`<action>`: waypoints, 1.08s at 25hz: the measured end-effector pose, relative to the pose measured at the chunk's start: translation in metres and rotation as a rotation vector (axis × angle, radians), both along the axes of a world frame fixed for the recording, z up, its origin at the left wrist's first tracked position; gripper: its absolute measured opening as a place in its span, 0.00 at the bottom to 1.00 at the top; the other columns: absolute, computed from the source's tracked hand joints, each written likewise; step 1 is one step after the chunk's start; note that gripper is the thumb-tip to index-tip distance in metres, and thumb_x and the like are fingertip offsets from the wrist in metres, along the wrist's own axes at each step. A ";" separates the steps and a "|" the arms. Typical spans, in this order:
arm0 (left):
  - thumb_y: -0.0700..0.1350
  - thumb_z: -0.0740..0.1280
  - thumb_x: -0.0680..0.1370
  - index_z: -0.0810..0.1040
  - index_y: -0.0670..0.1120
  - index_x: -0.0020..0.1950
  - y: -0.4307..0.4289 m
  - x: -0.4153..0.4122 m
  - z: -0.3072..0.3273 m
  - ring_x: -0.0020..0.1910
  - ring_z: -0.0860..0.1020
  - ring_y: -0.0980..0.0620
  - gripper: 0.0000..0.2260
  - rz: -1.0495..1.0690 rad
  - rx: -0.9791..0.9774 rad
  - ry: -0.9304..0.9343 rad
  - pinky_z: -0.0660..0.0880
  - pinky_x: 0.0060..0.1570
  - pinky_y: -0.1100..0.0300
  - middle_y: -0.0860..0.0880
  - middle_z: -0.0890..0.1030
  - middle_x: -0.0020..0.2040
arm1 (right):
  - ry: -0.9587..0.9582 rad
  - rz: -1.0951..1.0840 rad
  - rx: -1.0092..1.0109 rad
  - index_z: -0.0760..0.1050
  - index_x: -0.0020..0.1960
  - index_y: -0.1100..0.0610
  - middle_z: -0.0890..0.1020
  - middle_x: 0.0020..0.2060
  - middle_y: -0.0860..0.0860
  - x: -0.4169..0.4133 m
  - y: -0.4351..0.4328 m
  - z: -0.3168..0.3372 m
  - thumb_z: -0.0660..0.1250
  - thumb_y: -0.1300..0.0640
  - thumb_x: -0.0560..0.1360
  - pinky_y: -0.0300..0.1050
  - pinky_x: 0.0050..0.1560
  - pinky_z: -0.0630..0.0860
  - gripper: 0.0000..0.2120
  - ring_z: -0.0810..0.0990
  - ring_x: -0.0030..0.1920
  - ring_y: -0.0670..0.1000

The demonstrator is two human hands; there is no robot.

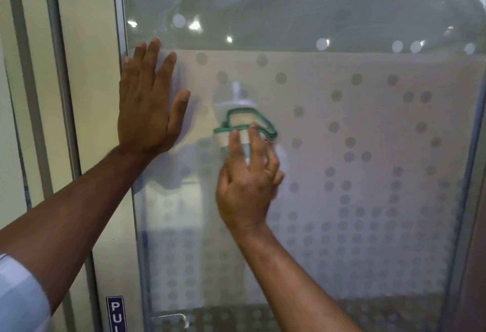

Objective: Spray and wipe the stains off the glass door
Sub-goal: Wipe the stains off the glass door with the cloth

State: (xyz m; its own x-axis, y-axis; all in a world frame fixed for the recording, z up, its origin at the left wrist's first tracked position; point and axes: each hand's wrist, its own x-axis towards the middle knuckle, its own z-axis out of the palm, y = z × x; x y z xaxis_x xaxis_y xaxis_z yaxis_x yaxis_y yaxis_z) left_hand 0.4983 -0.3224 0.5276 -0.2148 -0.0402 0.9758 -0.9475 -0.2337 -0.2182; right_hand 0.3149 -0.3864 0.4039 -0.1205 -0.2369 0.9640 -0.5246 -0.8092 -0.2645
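A large upright glass door (342,147) in a grey metal frame is shown, its upper band clear and reflective, its middle and lower part covered by frosted film patterned with grey dots that grow denser toward the bottom. A small white cleaning cloth with a green stitched border (243,127) is seen folded and bunched, pressed flat against the frosted glass left of the door's centre, just below the clear band. Stains cannot be made out.

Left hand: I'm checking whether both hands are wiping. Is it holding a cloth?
No, the left hand lies flat and empty on the glass door; only the right hand presses the cloth.
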 end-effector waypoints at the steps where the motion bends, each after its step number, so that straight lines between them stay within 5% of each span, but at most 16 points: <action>1: 0.59 0.51 0.90 0.63 0.41 0.86 0.000 0.000 0.000 0.87 0.57 0.33 0.30 -0.016 0.004 0.001 0.53 0.85 0.33 0.36 0.60 0.87 | 0.040 0.012 -0.033 0.78 0.74 0.48 0.75 0.78 0.53 0.014 0.008 -0.003 0.71 0.57 0.75 0.55 0.56 0.72 0.27 0.73 0.73 0.62; 6: 0.60 0.49 0.89 0.61 0.41 0.86 0.004 0.000 0.001 0.87 0.55 0.34 0.31 -0.028 0.044 0.040 0.50 0.86 0.38 0.36 0.57 0.87 | 0.342 0.056 -0.270 0.72 0.77 0.51 0.70 0.81 0.54 0.050 0.023 -0.046 0.59 0.59 0.83 0.53 0.51 0.68 0.23 0.69 0.78 0.63; 15: 0.64 0.55 0.87 0.53 0.44 0.88 0.002 -0.037 -0.053 0.88 0.50 0.36 0.36 0.092 0.146 0.026 0.46 0.86 0.39 0.39 0.50 0.89 | 0.425 -0.027 -0.523 0.76 0.75 0.46 0.72 0.80 0.49 -0.046 -0.040 -0.071 0.67 0.58 0.81 0.55 0.52 0.71 0.22 0.73 0.77 0.57; 19: 0.63 0.57 0.86 0.57 0.43 0.87 -0.009 -0.057 -0.095 0.89 0.51 0.39 0.35 0.144 0.130 0.063 0.48 0.84 0.37 0.40 0.53 0.89 | 0.342 -0.198 -0.504 0.79 0.72 0.43 0.76 0.77 0.47 -0.122 -0.087 -0.063 0.70 0.56 0.78 0.57 0.64 0.66 0.23 0.79 0.73 0.55; 27: 0.63 0.55 0.86 0.58 0.44 0.86 -0.027 -0.058 -0.099 0.88 0.52 0.41 0.34 0.177 0.099 0.104 0.50 0.82 0.39 0.42 0.55 0.89 | 0.188 -0.429 -0.269 0.76 0.76 0.45 0.74 0.78 0.52 -0.262 -0.175 -0.032 0.67 0.54 0.79 0.61 0.62 0.72 0.25 0.79 0.69 0.61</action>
State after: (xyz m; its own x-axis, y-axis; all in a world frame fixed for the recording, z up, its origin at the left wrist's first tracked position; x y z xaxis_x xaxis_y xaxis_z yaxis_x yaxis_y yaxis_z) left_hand 0.4405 -0.3489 0.4283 -0.0948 -0.1646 0.9818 -0.9122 -0.3805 -0.1519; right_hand 0.0525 -0.5610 0.3716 0.0287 0.0537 0.9981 -0.8414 -0.5379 0.0531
